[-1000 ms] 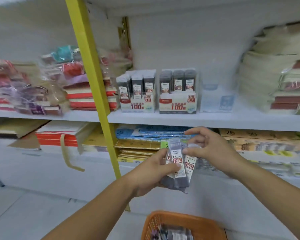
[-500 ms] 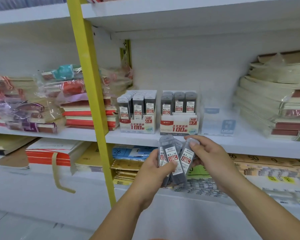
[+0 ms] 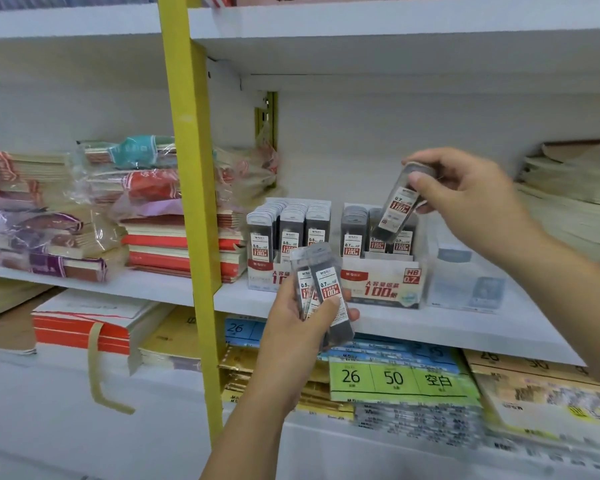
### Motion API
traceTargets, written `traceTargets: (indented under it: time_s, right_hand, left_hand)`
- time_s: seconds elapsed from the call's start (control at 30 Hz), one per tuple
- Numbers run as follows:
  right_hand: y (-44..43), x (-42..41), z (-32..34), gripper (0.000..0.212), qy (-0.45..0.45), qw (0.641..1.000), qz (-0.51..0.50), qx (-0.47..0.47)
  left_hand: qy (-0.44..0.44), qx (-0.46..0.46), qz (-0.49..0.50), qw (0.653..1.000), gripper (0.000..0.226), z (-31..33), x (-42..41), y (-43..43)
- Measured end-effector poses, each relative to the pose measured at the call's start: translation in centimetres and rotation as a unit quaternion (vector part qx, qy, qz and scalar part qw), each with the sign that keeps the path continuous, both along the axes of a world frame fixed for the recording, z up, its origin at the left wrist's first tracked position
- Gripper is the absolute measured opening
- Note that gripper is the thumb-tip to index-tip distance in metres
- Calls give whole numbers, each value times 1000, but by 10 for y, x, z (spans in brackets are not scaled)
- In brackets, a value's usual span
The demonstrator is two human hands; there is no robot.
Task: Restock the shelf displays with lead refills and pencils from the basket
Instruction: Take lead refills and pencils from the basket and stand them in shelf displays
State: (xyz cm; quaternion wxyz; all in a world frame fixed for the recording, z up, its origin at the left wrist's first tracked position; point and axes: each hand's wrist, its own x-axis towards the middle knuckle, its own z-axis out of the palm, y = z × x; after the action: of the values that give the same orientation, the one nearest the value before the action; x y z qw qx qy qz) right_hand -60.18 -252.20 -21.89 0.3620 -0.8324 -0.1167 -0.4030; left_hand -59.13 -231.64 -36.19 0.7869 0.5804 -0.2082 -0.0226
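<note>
My left hand grips a small bunch of dark lead refill cases with red and white labels, held upright in front of the shelf edge. One more lead refill case is pinched in my right hand, tilted, just above the 0.7 display box. That box stands on the middle shelf with rows of cases in it. To its left stands the fuller 0.5 display box. The basket is out of view.
A yellow upright post runs down left of the boxes. Stacks of wrapped notebooks fill the shelf at left, paper stacks at right. A clear empty display box sits right of the 0.7 box. Paper packs lie on the lower shelf.
My right hand has taken one case from the bunch and lifted it up and right, over the 0.7 box. The view has tilted up, and the basket has left the frame.
</note>
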Motion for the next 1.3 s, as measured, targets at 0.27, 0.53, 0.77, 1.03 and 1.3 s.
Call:
traceTargets:
  time_s: [0.27,0.53,0.77,1.03,1.3]
  right_hand:
    - [-5,34,-5,19,99,982,-57,-152]
    - [-9,53,-16,18,124,948,-135,-261]
    - [18,13,-31,26,71,972,-94,-204]
    - [41,-11,-54,21,206,971,102,62]
    - [-6,3,-13,18,41,993,35,109]
  left_hand:
    - [-5,-30,-6,1000,37,-3,12,1]
    - [5,-40,-29,999,33,-1,12,-3]
    - [5,-28,-47,998,30,3,6,-4]
    - [-23,-22,-60,998,30,3,1,-10]
    - [-29,-5,-13,999,17,-1,11,-7]
